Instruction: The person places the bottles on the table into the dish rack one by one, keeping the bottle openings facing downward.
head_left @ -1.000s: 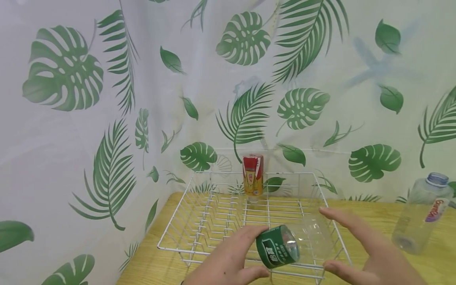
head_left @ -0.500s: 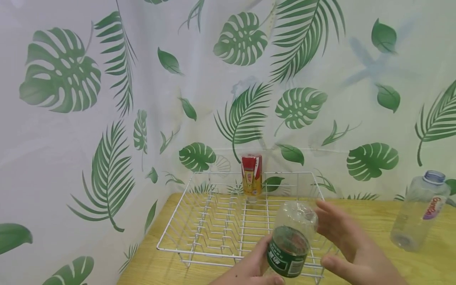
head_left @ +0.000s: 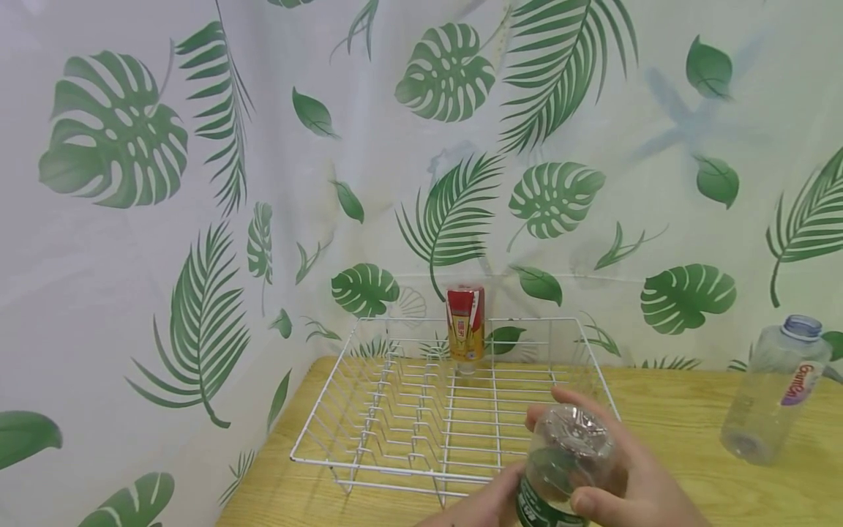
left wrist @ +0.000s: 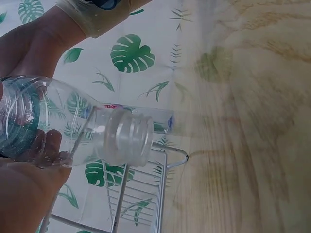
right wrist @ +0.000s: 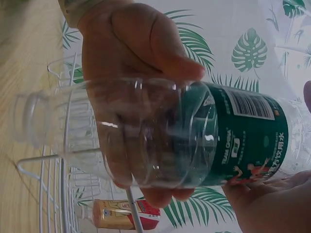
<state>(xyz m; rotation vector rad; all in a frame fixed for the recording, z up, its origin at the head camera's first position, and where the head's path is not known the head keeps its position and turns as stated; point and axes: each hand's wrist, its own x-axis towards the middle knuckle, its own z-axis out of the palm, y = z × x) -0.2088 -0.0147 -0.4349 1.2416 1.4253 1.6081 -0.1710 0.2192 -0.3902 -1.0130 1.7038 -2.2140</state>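
Note:
A clear plastic bottle (head_left: 571,439) with a green label is upside down, its base upward, in front of the rack's near right corner. My left hand (head_left: 490,501) grips it around the body, fingers curled behind it in the right wrist view. My right hand (head_left: 635,476) holds it near the base, thumb on the near side and fingers on the far side. In the left wrist view the open, capless neck (left wrist: 129,138) points towards the wooden table (left wrist: 233,160).
A white wire dish rack (head_left: 369,468) stands on the table. A red and yellow bottle (head_left: 465,322) sits upside down at its back. Another clear bottle (head_left: 770,402) stands upright at the right. Leaf-patterned sheeting (head_left: 579,271) lines the back and left.
The bottle has turned from lying tilted, base to the right, to base up, and moved right and nearer. My right hand has gone from spread apart to gripping it.

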